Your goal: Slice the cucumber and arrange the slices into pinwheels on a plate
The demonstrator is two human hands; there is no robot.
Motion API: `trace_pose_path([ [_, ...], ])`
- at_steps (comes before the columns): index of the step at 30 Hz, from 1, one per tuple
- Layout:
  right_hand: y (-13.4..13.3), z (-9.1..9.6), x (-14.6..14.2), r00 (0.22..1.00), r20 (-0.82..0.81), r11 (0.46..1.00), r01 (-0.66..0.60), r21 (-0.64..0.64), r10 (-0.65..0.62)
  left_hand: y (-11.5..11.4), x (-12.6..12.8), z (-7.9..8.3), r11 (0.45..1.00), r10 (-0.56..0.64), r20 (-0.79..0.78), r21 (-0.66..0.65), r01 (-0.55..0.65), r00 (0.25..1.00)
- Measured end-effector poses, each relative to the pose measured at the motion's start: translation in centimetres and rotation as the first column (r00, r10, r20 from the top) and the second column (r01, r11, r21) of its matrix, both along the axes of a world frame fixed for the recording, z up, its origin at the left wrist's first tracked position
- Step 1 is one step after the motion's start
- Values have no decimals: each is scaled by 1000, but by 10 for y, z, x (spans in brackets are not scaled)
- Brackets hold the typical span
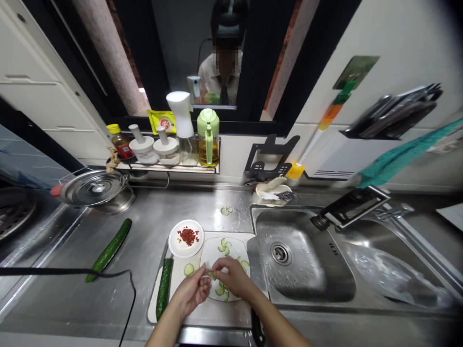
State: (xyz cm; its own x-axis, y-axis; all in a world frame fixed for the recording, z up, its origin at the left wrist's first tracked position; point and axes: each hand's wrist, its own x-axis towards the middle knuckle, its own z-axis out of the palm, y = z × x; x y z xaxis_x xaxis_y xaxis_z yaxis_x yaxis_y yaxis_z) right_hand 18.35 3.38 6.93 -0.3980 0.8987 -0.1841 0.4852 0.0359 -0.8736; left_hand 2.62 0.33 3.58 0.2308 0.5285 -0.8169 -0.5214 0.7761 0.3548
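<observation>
My left hand (pixel 194 290) and my right hand (pixel 233 277) meet over the left part of a white plate (pixel 237 242), fingertips close together. Both are closed in a pinch on a small piece of cucumber (pixel 211 275), mostly hidden by the fingers. Cut cucumber slices lie fanned on the plate, one group (pixel 224 246) at the top and another (pixel 222 290) below my fingers. A round cucumber slice (pixel 188 269) rests on the white cutting board (pixel 202 315) beside my left hand. A cut length of cucumber (pixel 164 289) lies along the board's left edge.
A white dish (pixel 174 246) of small red pieces stands at the board's upper left. On the board's right lies a knife (pixel 256 265). Further left are a whole cucumber (pixel 110 250) and a lidded pot (pixel 117 200). A black cable (pixel 108 274) crosses the counter. The sink (pixel 307 289) is right.
</observation>
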Motion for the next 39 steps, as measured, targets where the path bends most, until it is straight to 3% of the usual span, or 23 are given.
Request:
trace_pose_path([
  [5,5,1,7,998,33,999,-47,-19,48,5,0,-5,997,7,-82,81,-1,997],
  [12,16,-19,8,986,163,998,-38,-50,46,8,-4,-23,938,30,-386,331,108,922],
  [15,21,-27,5,964,266,999,-14,-35,23,8,-6,-27,892,53,-596,389,231,801],
  [18,26,-31,0,927,374,1000,-5,-10,8,8,-8,-27,843,38,-798,349,410,602],
  [21,29,-32,-7,888,460,999,-28,28,12,9,-9,-25,795,19,-899,279,539,437],
  [24,32,-33,-13,858,513,994,-88,66,42,11,-8,-23,760,17,-943,228,608,333],
  [32,33,-42,-19,804,589,968,-205,142,84,15,-5,-24,707,96,-981,188,682,170],
  [39,30,-49,-20,775,627,936,-277,219,82,13,-9,-31,705,133,-979,204,680,156],
])
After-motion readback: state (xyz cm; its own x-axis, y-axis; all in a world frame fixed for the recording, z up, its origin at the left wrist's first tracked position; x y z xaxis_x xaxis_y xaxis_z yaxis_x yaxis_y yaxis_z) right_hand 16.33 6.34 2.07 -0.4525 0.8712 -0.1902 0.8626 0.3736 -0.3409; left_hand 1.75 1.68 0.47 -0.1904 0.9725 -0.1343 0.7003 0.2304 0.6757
